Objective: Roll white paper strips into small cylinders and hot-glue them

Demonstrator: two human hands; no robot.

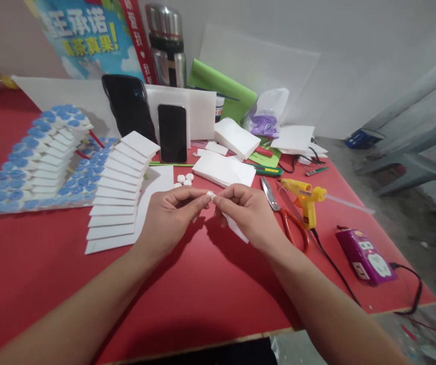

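Over the middle of the red table (pixel 187 304), my left hand (pixel 176 213) and my right hand (pixel 243 210) meet at the fingertips. Both pinch a small white piece (pixel 211 194) of what looks like rolled or folded paper. A thin white strip (pixel 237 228) hangs down below my right hand. Just beyond my left hand lie several small white rolled pieces (pixel 185 179). A stack of white paper (pixel 223 169) rests behind the fingertips. At the left, white stepped strips (pixel 115 197) fan out beside a blue and white piece made of rolls (pixel 39 157).
Scissors (pixel 284 213) with orange handles and a yellow glue gun (pixel 307 197) lie right of my right hand. A purple power socket (pixel 368 258) with cords sits near the right edge. Two phones (pixel 172 133) and a steel flask (pixel 168 45) stand at the back.
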